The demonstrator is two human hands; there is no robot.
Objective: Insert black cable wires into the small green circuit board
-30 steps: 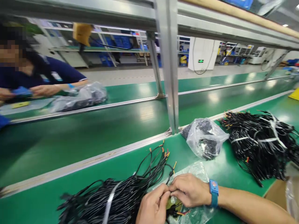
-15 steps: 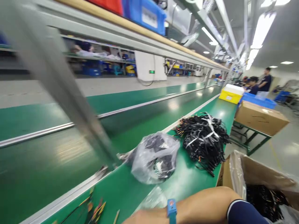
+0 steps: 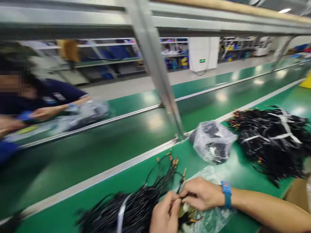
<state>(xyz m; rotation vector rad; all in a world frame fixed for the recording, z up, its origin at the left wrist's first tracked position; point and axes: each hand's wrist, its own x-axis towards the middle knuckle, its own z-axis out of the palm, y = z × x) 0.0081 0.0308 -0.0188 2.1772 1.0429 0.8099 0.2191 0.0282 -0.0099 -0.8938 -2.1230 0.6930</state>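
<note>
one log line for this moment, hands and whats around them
left hand: pinches thin black wire | right hand: pinches same wire | under: clear plastic bag | beside: white-strapped black wire bundle | surface: green bench

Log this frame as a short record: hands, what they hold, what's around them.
left hand: fingers pinched on a wire
right hand: pinched on the same wire; blue wristband
under hands: clear bag, lying flat
left of hands: cable bundle with a white tie
bench, right: full bag of black parts; cable pile
across belt: co-worker, blurred
</note>
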